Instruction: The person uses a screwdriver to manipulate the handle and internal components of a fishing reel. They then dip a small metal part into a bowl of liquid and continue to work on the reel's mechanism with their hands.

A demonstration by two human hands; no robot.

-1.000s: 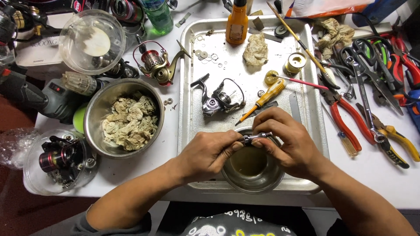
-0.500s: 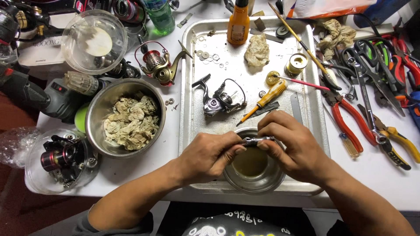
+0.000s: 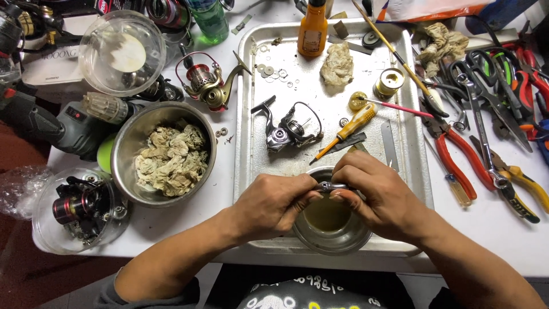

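your single head camera looks almost straight down from above the metal tray (image 3: pixel 400 189); it sits close over the white table (image 3: pixel 503 240); your forearms enter from the bottom edge

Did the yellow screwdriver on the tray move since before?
No. The yellow screwdriver lies at the same slant beside the silver fishing reel on the metal tray, as before.

A white tabletop (image 3: pixel 189 214) fills the view under even, bright overhead light, crowded edge to edge with tools and containers, while down the left side a strip of dark reddish floor (image 3: pixel 23 154) shows past its edge, with more of it below the near-left corner.
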